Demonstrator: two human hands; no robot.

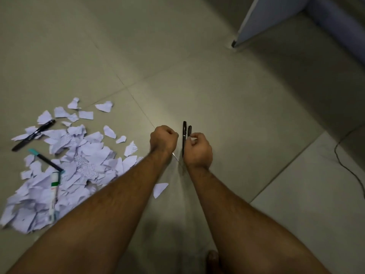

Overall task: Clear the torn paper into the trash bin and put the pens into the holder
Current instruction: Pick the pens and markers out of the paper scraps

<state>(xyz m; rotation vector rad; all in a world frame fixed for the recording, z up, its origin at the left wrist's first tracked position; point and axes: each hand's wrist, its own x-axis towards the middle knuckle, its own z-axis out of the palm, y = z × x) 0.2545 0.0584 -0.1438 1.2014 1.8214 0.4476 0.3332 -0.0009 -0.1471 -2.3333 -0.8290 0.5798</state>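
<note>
Right hand (pixel 198 150) grip clamped on two black pens (pixel 184 135), above floor | left hand (pixel 163 139) fisted, contents unclear | torn paper (pixel 65 167) heap, three more pens left | holder, bin unseen | advice: bunch pens parallel before carrying.

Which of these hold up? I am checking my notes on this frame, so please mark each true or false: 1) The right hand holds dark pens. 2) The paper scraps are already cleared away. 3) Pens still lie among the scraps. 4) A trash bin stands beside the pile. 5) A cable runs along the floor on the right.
1) True: the right hand grips two dark pens.
2) False: the torn paper lies heaped on the floor.
3) True: a black pen and a teal-capped pen rest there.
4) False: no bin is in view.
5) True: a dark cable shows.
</note>
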